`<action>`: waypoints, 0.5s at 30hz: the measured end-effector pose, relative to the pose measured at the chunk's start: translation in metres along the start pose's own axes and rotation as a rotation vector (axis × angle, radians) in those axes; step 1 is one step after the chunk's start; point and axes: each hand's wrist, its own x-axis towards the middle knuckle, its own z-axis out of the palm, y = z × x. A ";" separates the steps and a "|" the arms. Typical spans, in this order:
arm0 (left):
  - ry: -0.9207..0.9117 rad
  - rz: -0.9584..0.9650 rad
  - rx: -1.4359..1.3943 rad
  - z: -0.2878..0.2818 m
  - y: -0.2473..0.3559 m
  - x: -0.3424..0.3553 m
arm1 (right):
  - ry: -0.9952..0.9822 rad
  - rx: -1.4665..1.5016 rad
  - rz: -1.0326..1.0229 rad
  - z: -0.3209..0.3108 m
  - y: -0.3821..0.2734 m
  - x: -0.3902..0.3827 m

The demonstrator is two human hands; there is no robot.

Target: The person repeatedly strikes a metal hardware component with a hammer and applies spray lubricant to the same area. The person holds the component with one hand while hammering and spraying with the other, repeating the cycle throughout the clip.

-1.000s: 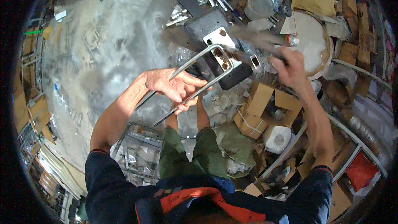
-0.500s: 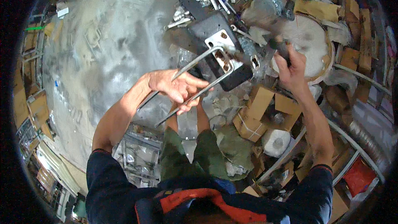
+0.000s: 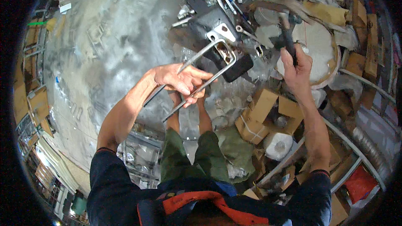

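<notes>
My left hand is closed round the legs of a U-bolt, a steel rod bent square with dark threaded ends. Its bend lies over a light metal plate with holes, which rests on a dark block. My fingers hide part of the legs. On the right, my right hand grips the dark handle of a hammer, raised beside the block. Motion smears the hammer's head, so its outline is unclear.
Wrenches and loose bolts lie beyond the block. To the right stands a round pale-topped drum. Nearer are an opened cardboard box, a white roll and a metal rail. A metal frame stands at my left leg.
The hammer's handle has swung more upright in my right hand. My left hand and the U-bolt have shifted slightly away from me, and the bend sits a little farther up over the plate.
</notes>
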 end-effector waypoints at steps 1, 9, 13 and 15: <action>-0.042 0.051 0.004 0.003 0.007 0.005 | 0.080 0.065 0.015 0.000 -0.005 -0.004; -0.024 0.169 -0.068 0.016 -0.002 0.025 | 0.163 0.679 0.630 0.029 0.007 -0.044; 0.034 0.287 -0.213 0.033 -0.002 0.046 | 0.368 0.794 0.795 0.078 -0.040 -0.061; 0.064 0.314 -0.239 0.039 0.004 0.055 | 0.442 0.914 0.780 0.096 -0.056 -0.059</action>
